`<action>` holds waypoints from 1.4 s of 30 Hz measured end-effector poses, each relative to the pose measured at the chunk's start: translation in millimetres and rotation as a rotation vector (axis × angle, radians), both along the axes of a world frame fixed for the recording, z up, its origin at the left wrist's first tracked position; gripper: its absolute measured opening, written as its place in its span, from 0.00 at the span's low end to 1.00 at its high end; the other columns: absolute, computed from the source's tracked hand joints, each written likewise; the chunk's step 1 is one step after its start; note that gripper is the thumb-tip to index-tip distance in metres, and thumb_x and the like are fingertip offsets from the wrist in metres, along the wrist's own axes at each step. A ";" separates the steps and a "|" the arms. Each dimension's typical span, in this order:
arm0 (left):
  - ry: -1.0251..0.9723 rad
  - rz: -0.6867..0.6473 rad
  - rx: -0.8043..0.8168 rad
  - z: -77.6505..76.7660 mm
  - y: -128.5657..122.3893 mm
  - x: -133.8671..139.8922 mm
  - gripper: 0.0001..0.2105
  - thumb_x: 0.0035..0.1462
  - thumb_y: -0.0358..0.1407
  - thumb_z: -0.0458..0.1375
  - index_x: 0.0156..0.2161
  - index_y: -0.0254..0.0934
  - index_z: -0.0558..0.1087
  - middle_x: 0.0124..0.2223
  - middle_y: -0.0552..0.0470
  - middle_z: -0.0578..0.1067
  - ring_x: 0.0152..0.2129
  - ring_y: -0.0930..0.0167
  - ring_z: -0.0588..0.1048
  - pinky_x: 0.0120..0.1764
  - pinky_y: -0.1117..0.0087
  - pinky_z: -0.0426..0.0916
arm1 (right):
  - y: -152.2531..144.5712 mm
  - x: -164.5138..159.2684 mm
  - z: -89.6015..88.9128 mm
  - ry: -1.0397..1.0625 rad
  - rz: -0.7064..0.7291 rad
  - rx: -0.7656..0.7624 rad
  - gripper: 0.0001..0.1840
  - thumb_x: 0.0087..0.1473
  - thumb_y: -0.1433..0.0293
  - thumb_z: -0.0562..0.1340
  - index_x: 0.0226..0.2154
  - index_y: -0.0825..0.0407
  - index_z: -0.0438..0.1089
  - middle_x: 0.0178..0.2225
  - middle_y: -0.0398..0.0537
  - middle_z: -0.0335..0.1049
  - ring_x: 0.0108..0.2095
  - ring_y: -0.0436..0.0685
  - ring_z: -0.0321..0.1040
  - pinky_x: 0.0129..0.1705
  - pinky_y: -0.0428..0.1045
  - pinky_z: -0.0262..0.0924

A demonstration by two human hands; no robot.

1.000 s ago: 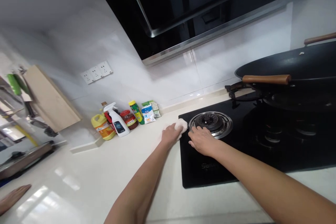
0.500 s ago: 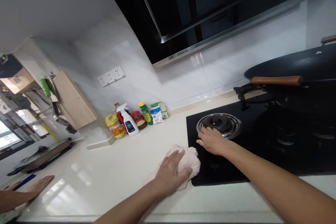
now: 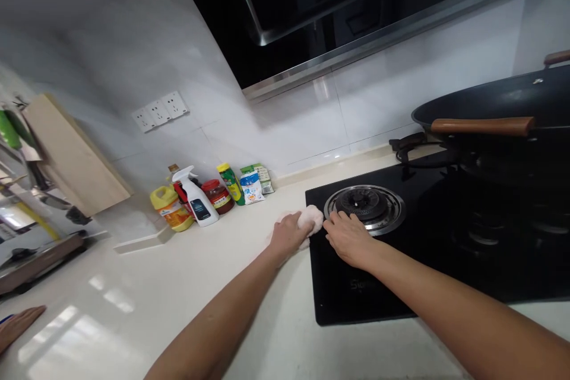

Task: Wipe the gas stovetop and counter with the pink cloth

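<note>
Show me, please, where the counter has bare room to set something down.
Bare room lies on the white counter between the spray bottle, the left forearm and the co-worker's hand. Crowded: around the cloth, burner and wok.

Premises: a kitchen. Chief evidence is the hob [image 3: 439, 231], set in a pale worktop [image 3: 146, 285], with a burner [image 3: 358, 203] exposed. Above the hob: a dark hood [image 3: 356, 6]. On its right part: a wok [image 3: 490, 104]. Behind it: tiled wall [image 3: 307, 124]. Left of it: a jar [image 3: 219, 196], a packet [image 3: 252, 190] and a spray bottle [image 3: 199, 203]; farther left, a board [image 3: 73, 157].
</note>
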State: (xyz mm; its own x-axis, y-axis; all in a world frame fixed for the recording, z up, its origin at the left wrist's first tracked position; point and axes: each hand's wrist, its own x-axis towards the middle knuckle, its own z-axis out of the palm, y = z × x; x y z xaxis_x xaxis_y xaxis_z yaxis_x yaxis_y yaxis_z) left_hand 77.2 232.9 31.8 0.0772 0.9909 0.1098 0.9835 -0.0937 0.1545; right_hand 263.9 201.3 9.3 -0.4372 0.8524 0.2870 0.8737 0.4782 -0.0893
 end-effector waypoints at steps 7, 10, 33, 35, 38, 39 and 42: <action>-0.006 0.071 0.013 0.7 65.8 0.2 0.30 0.62 0.58 0.46 0.60 0.42 0.68 0.61 0.43 0.72 0.59 0.56 0.69 0.56 0.59 0.60 | 2.4 1.7 0.1 0.003 0.012 0.009 0.15 0.65 0.69 0.51 0.47 0.54 0.69 0.51 0.59 0.65 0.50 0.67 0.61 0.49 0.60 0.54; -0.011 0.110 0.013 0.6 88.0 -5.8 0.30 0.61 0.59 0.46 0.59 0.42 0.69 0.60 0.43 0.73 0.58 0.55 0.69 0.56 0.58 0.60 | 1.8 3.2 2.6 0.002 0.019 0.006 0.15 0.65 0.68 0.52 0.47 0.54 0.70 0.52 0.59 0.65 0.51 0.66 0.61 0.49 0.60 0.54; 0.131 0.064 0.052 -12.0 -31.0 -26.7 0.29 0.65 0.54 0.46 0.64 0.41 0.63 0.66 0.46 0.66 0.62 0.60 0.65 0.61 0.63 0.58 | -4.1 8.3 12.0 0.047 0.060 -0.035 0.16 0.64 0.69 0.53 0.48 0.56 0.71 0.53 0.60 0.66 0.53 0.67 0.61 0.53 0.60 0.54; 0.108 0.031 0.046 -13.4 -61.6 -31.5 0.30 0.64 0.53 0.47 0.65 0.40 0.62 0.66 0.47 0.66 0.63 0.61 0.63 0.63 0.63 0.55 | -5.9 8.8 11.4 0.049 0.060 -0.033 0.16 0.64 0.69 0.52 0.48 0.56 0.71 0.53 0.61 0.66 0.53 0.67 0.61 0.52 0.60 0.54; 0.065 0.015 0.018 -11.8 -104.6 -40.9 0.32 0.62 0.55 0.48 0.67 0.42 0.61 0.67 0.49 0.65 0.63 0.60 0.63 0.64 0.61 0.54 | -7.3 8.4 9.0 0.047 0.062 -0.032 0.16 0.64 0.69 0.52 0.48 0.56 0.71 0.54 0.62 0.66 0.53 0.66 0.60 0.51 0.59 0.55; 0.052 0.009 0.008 -10.6 -116.6 -44.4 0.32 0.62 0.55 0.49 0.67 0.43 0.62 0.67 0.50 0.64 0.64 0.60 0.63 0.65 0.61 0.54 | -7.3 7.9 7.8 0.045 0.064 -0.031 0.16 0.64 0.70 0.52 0.48 0.56 0.71 0.53 0.62 0.66 0.53 0.66 0.60 0.51 0.59 0.55; 0.016 -0.007 -0.010 -6.8 -139.9 -53.5 0.31 0.61 0.54 0.50 0.66 0.46 0.63 0.67 0.52 0.64 0.63 0.61 0.63 0.65 0.61 0.54 | -6.1 5.6 4.3 0.037 0.065 -0.027 0.15 0.63 0.71 0.53 0.47 0.56 0.71 0.52 0.62 0.66 0.52 0.66 0.61 0.50 0.58 0.55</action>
State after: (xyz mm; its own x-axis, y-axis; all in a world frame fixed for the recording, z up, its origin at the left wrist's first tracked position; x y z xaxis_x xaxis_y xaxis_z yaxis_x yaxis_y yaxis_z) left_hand 23.7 93.0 25.1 0.0857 0.9914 0.0989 0.9852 -0.0991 0.1402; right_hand 269.4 195.2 13.6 -0.4816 0.8300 0.2814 0.8365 0.5311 -0.1346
